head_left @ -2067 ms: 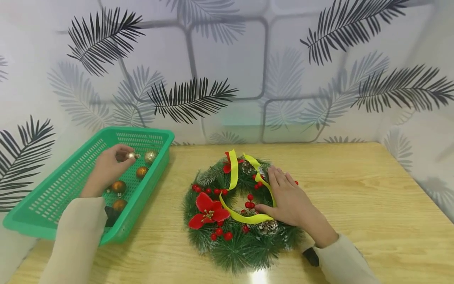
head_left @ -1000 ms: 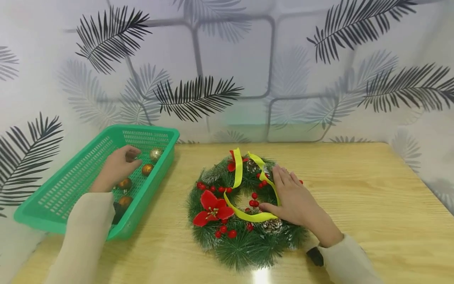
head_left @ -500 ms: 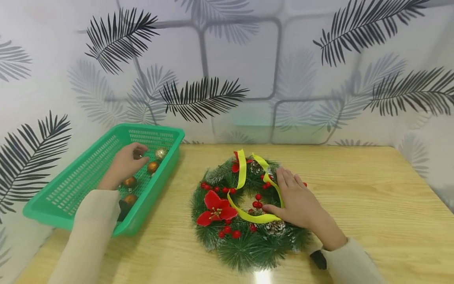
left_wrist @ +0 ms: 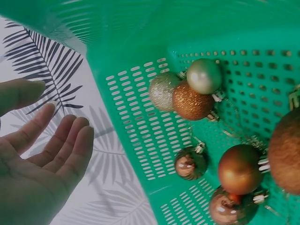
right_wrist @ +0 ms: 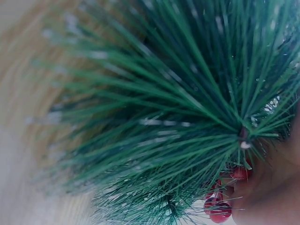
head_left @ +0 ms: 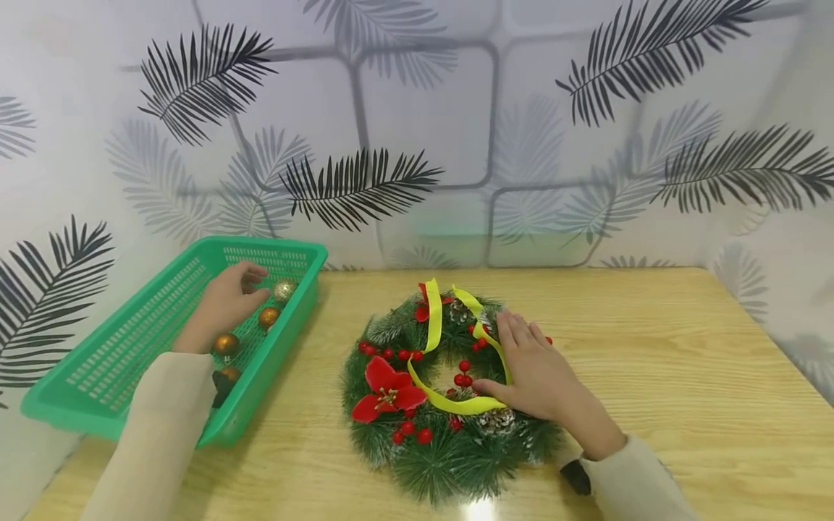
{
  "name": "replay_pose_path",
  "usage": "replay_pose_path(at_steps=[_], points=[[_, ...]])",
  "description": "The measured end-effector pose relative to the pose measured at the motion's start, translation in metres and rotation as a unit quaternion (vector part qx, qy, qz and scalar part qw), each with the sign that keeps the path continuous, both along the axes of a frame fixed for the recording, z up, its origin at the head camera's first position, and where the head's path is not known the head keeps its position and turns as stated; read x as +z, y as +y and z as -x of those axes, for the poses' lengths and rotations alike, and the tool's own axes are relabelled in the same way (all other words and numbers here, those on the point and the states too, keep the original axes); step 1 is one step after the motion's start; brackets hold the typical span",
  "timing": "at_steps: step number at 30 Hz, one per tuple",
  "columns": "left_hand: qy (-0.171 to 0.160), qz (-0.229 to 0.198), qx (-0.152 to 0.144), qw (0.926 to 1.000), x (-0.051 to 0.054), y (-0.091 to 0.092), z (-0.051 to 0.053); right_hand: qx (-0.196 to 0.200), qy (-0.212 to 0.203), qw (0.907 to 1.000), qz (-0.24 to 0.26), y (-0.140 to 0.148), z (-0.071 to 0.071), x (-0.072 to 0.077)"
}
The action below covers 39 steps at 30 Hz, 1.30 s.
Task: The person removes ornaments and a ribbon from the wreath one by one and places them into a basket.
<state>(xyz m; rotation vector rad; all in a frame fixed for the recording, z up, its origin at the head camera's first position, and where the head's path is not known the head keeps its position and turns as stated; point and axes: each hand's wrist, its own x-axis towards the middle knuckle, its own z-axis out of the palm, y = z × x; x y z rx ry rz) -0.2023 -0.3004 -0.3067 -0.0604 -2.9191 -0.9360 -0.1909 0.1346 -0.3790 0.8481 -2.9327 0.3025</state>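
Observation:
My left hand (head_left: pixel 224 298) hovers over the green basket (head_left: pixel 311 289), its fingers loosely bent. In the left wrist view that hand (left_wrist: pixel 44 150) holds nothing, with a gap between thumb and fingers. Baubles lie in the basket: a glittery gold bauble (head_left: pixel 284 290), a glittery orange bauble (head_left: pixel 268 317), a satin copper bauble (left_wrist: pixel 240 169), a pale smooth bauble (left_wrist: pixel 204 76) and several others. My right hand (head_left: pixel 537 369) lies flat on the right side of a green pine wreath (head_left: pixel 430 463). Red berries (right_wrist: pixel 219 213) and needles show close beside it in the right wrist view.
A yellow ribbon (head_left: pixel 456 407) loops loosely over the wreath, near a red poinsettia flower (head_left: pixel 388 391) and a pine cone (head_left: pixel 498 420). All of it stands on a wooden table (head_left: pixel 658 347). A leaf-patterned wall covering (head_left: pixel 423 116) rises behind the table.
About two seconds ago my left hand held a small pale bauble; its fingers now hold nothing. That hand stays over the basket. My right hand and the wreath keep their places; the view shifts slightly.

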Motion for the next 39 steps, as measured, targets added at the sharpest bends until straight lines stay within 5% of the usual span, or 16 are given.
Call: replay_pose_path(at_steps=[24, 32, 39], points=[[0.039, 0.047, -0.071, 0.9956, 0.042, 0.045, 0.009, -0.001, 0.001, 1.0000, -0.003, 0.000, -0.002, 0.003], [0.045, 0.025, -0.101, 0.9935, 0.044, 0.077, 0.013, -0.001, 0.003, 1.0000, 0.000, -0.001, -0.002, 0.003], [0.056, 0.009, -0.121, 0.9911, 0.032, 0.102, 0.019, 0.002, 0.001, 1.0000, 0.001, 0.000, -0.003, 0.001]])
